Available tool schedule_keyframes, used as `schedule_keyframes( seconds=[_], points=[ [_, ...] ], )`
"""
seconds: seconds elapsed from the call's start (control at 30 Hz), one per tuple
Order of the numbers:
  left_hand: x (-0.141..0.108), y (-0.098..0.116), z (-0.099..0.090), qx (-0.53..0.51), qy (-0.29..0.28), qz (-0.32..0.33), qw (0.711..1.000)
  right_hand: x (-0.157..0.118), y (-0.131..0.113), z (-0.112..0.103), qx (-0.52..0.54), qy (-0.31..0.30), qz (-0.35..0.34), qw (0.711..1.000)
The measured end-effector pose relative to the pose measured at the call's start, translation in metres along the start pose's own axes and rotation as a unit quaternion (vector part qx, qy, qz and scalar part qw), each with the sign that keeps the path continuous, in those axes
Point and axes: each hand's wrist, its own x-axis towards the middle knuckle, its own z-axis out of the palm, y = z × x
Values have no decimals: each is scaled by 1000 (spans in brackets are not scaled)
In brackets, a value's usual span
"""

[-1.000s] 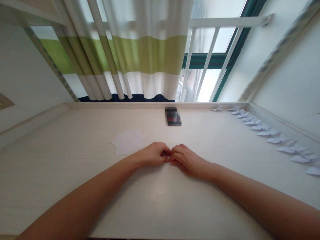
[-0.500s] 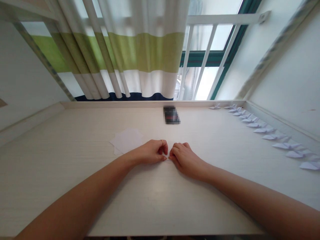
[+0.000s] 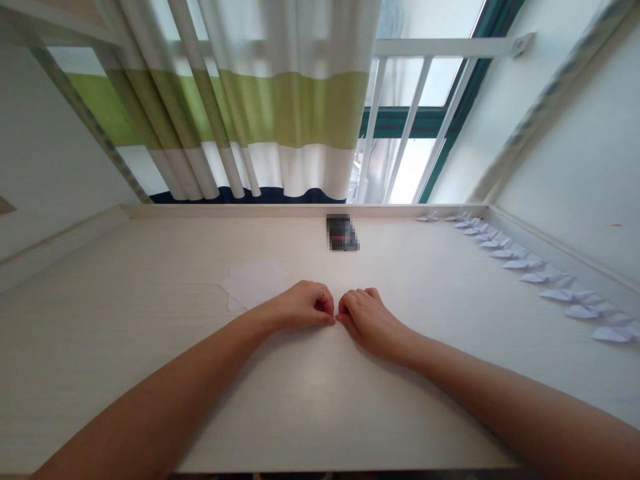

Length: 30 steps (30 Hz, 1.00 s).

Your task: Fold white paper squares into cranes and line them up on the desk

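Near the middle of the pale table (image 3: pixel 320 413), my left hand (image 3: pixel 311 305) has its thumb and fingers pinched together, a ring on one finger. Close beside it on the right, my right hand (image 3: pixel 366 321) is closed too, with its fingers curled down. Their fingertips almost meet, and whatever lies between them is too small and hidden to make out. White paper sheets (image 3: pixel 257 281) lie overlapping just beyond my left wrist. Folded white paper figures (image 3: pixel 533 277) stand in a row along the right side of the table.
A dark, blurred-out object (image 3: pixel 342 233) lies near the table's back edge. Behind that edge hang curtains (image 3: pixel 300 107) with a green band, beside a white railing (image 3: pixel 445 47) and a window. Raised borders and walls flank the table.
The fingers of my left hand have closed more tightly, and the fingertips of both hands have come slightly nearer each other. The view has shifted a little.
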Motion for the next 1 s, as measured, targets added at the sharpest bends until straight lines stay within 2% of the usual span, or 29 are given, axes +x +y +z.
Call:
schedule_keyframes(
  seconds=[0.13,0.33,0.73,1.0],
  points=[
    [0,-3,4,-16,1,-16,1000,0,2,1,20,6,7,1000],
    [0,-2,6,11,33,-25,999,-1,3,2,47,11,6,999],
    [2,-1,5,-34,16,-45,998,-2,6,-1,120,9,32,992],
    [1,4,5,-60,13,-73,995,6,1,-5,157,5,107,982]
  ],
)
